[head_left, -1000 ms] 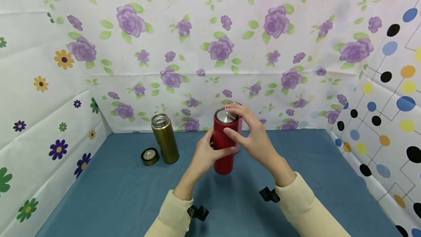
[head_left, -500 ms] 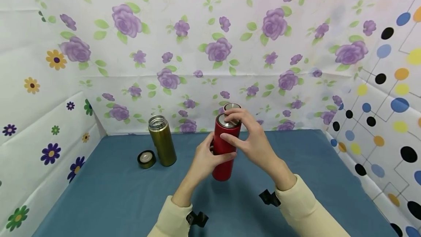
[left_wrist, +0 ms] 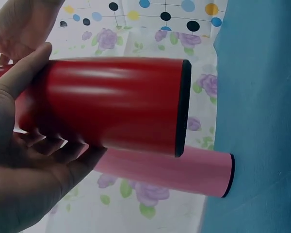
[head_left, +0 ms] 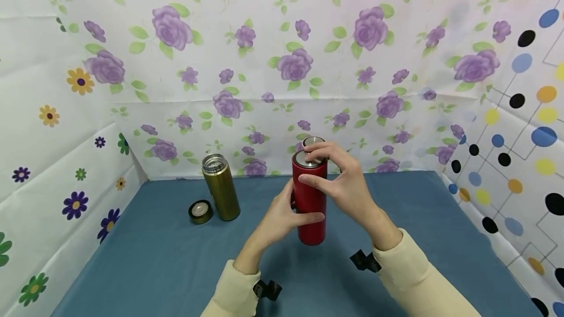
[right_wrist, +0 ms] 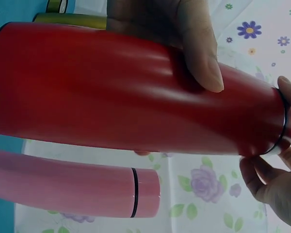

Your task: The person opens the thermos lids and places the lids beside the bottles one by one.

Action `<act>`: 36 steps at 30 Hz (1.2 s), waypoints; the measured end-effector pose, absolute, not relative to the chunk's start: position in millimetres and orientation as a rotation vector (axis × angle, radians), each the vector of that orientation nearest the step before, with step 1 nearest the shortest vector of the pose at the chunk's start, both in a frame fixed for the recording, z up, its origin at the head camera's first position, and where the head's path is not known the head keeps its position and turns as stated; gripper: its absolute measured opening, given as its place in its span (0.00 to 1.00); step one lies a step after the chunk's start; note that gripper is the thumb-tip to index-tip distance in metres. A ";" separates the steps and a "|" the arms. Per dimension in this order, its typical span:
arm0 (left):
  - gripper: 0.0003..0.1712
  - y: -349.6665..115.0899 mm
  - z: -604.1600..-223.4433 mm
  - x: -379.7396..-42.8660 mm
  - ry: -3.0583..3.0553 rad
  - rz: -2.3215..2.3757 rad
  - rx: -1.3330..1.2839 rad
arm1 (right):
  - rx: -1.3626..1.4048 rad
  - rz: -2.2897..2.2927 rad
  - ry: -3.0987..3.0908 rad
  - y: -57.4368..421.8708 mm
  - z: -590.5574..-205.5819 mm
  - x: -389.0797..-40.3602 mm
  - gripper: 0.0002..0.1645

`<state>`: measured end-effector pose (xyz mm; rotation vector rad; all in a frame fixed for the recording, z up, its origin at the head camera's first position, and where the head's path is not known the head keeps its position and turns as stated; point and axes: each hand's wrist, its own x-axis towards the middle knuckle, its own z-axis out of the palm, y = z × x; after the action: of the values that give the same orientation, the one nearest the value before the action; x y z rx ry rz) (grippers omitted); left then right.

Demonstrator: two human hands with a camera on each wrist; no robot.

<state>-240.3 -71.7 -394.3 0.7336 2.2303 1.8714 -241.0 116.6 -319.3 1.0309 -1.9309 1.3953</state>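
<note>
A red insulated bottle (head_left: 311, 200) stands nearly upright in front of me, held by both hands. My left hand (head_left: 282, 216) grips its body, thumb across the near side and fingers wrapped behind. At the top, my right hand (head_left: 350, 182) pinches the steel-topped lid (head_left: 303, 158), the thumb on the side near the rim. The right wrist view shows a black ring below this lid, with fingers on both sides of it. In the left wrist view the bottle's dark base is clear of the hand. Behind it stands a pink bottle (right_wrist: 72, 184), mostly hidden in the head view.
To the left, an olive-gold bottle (head_left: 222, 190) stands uncapped, its steel mouth showing. Its lid (head_left: 200, 212) lies beside it, inner side up. A blue cloth (head_left: 145, 258) covers the table, and a floral sheet (head_left: 260, 62) hangs along the back edge.
The red bottle has shifted slightly right and toward me, both hands moving with it. Both hands keep their hold. The olive-gold bottle and its lid stay put.
</note>
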 end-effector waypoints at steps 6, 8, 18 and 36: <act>0.46 -74.1 -389.8 -240.8 2.390 1.812 0.690 | 1.018 1.334 -2.007 119.0 -318.3 -239.5 0.24; 0.46 -74.3 -388.6 -241.5 2.425 1.799 0.683 | 1.013 1.313 -2.014 119.5 -317.7 -239.8 0.24; 0.47 -74.4 -390.4 -241.7 2.439 1.802 0.693 | 1.053 1.310 -2.024 119.3 -320.1 -241.1 0.24; 0.48 -73.4 -392.5 -241.6 2.436 1.765 0.710 | 1.096 1.442 -1.947 124.0 -321.4 -241.3 0.23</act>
<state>-241.6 -73.4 -392.5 0.7097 2.4356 1.7647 -241.3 124.0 -321.4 1.0959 -1.9466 1.4417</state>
